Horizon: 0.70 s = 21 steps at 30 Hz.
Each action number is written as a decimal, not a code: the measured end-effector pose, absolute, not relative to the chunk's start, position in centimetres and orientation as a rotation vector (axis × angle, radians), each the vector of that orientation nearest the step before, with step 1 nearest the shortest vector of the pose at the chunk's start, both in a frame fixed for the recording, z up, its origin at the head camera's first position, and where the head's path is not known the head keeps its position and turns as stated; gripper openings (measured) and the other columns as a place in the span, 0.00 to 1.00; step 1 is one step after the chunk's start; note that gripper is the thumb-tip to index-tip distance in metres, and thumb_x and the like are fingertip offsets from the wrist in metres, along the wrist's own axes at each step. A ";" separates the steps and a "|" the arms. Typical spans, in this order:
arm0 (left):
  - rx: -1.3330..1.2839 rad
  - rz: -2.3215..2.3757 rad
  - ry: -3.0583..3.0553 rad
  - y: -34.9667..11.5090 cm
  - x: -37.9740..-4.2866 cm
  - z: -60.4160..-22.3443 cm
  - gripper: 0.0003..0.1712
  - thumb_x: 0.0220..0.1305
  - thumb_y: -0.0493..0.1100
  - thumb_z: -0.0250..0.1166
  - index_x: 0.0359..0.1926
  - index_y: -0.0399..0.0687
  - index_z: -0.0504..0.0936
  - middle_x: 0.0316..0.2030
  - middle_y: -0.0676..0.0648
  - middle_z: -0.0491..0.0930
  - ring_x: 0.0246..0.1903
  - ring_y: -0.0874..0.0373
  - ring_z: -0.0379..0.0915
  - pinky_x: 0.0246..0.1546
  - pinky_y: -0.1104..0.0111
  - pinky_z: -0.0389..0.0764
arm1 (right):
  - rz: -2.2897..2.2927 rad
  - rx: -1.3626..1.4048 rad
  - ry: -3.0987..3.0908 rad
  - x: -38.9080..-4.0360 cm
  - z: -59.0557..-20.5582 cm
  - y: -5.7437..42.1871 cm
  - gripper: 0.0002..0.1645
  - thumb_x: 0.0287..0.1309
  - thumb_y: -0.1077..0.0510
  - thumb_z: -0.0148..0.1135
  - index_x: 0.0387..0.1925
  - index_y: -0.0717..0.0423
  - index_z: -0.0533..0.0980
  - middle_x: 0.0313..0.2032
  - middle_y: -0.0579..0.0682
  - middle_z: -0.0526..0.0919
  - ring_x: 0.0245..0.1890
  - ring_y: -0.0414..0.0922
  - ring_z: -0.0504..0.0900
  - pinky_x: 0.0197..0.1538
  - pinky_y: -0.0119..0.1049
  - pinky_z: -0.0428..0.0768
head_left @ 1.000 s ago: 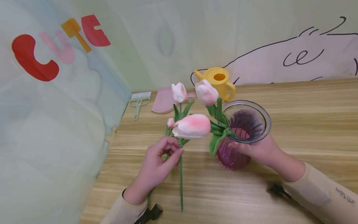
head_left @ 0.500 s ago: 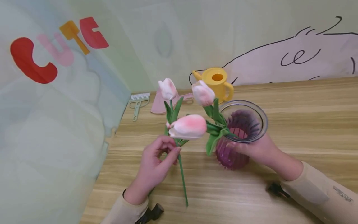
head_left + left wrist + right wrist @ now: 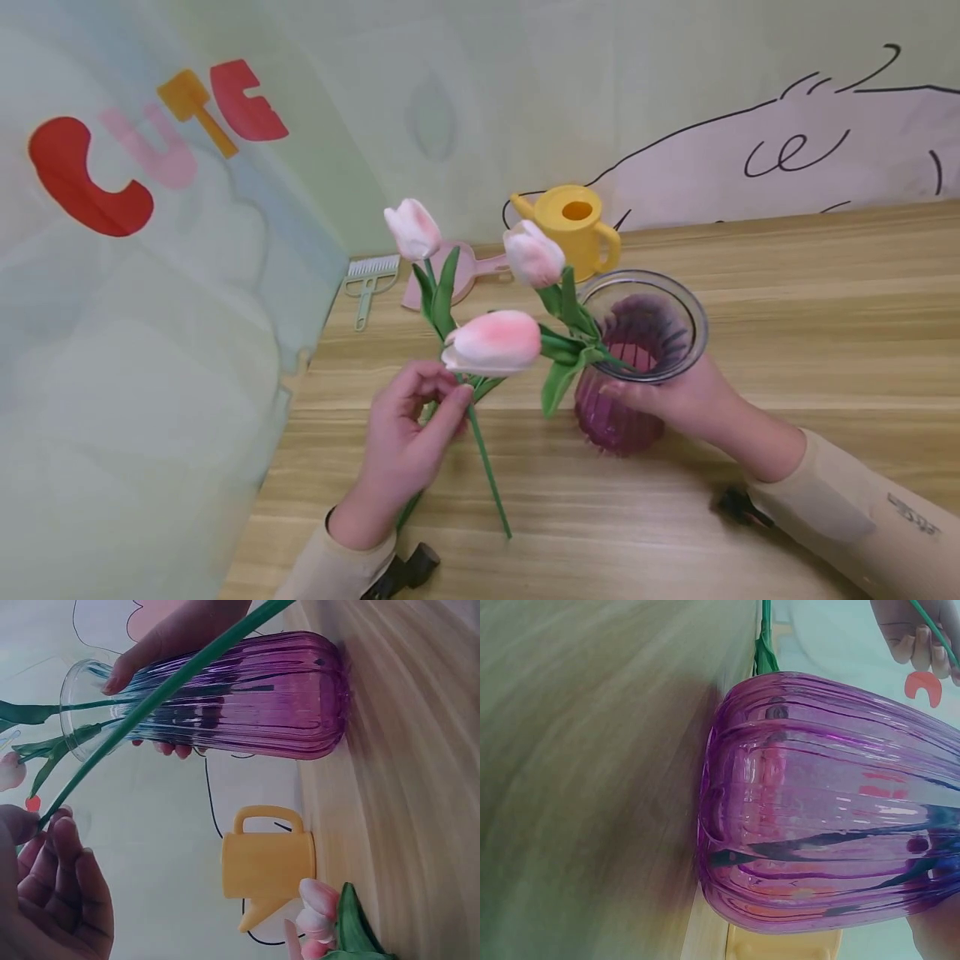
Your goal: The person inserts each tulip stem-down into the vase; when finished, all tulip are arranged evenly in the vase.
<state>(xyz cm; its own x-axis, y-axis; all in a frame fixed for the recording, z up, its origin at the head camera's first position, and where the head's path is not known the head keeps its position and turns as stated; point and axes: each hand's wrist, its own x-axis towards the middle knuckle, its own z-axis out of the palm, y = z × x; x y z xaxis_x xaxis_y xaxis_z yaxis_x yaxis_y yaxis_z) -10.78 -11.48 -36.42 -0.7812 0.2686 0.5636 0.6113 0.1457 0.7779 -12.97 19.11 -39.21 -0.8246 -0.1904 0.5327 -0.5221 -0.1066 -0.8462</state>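
My left hand [image 3: 408, 450] pinches the green stem of a pale pink artificial tulip [image 3: 414, 230] between thumb and fingers. The flower tilts up to the left and its bare stem end points down right, left of the vase. A ribbed glass vase [image 3: 622, 417], clear at the rim and purple below, stands on the table; my right hand [image 3: 697, 404] grips it around the neck. Two tulips stand in it: one upright tulip [image 3: 534, 254] and one leaning tulip [image 3: 495, 343]. In the left wrist view, more pink tulips [image 3: 319, 911] lie on the table, mostly hidden by my left hand in the head view.
A yellow watering can [image 3: 573, 229] stands at the back by the wall. Left of it lie a pink dustpan [image 3: 457, 275] and a small green brush [image 3: 367, 287]. A printed backdrop [image 3: 187, 375] rises along the left and back edges of the wooden table [image 3: 825, 333].
The tulip in my left hand has tipped over: its flower has swung left and its stem end right toward the vase. My right hand keeps its grip on the vase.
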 end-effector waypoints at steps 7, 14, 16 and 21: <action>-0.856 -1.686 -2.073 -11.1 -11.1 -35.7 0.07 0.65 0.20 0.62 0.41 0.28 0.74 0.26 0.40 0.81 0.20 0.58 0.76 0.20 0.72 0.81 | 2.042 0.796 -1.907 -13.0 -39.4 19.2 0.48 0.36 0.81 0.71 0.63 0.56 0.69 0.52 0.47 0.83 0.54 0.41 0.82 0.60 0.29 0.81; -0.873 -1.731 -1.966 -10.8 -11.2 -35.4 0.06 0.67 0.24 0.62 0.40 0.24 0.73 0.25 0.38 0.79 0.20 0.59 0.75 0.19 0.72 0.80 | 2.062 0.833 -1.870 -13.1 -39.5 19.1 0.48 0.36 0.81 0.71 0.62 0.58 0.69 0.52 0.49 0.83 0.54 0.42 0.82 0.60 0.30 0.81; -0.880 -1.733 -1.956 -10.7 -11.3 -35.3 0.06 0.68 0.25 0.63 0.40 0.23 0.72 0.25 0.38 0.79 0.20 0.59 0.75 0.18 0.71 0.80 | 2.062 0.834 -1.868 -13.2 -39.5 19.1 0.48 0.35 0.81 0.72 0.62 0.59 0.69 0.52 0.49 0.83 0.54 0.42 0.82 0.60 0.30 0.81; -0.931 -1.754 -1.890 -10.4 -11.4 -35.0 0.09 0.70 0.28 0.62 0.39 0.22 0.71 0.25 0.37 0.79 0.19 0.59 0.76 0.17 0.70 0.80 | 2.060 0.824 -1.881 -13.1 -39.5 19.1 0.48 0.36 0.81 0.72 0.62 0.59 0.68 0.52 0.49 0.83 0.53 0.42 0.82 0.60 0.31 0.82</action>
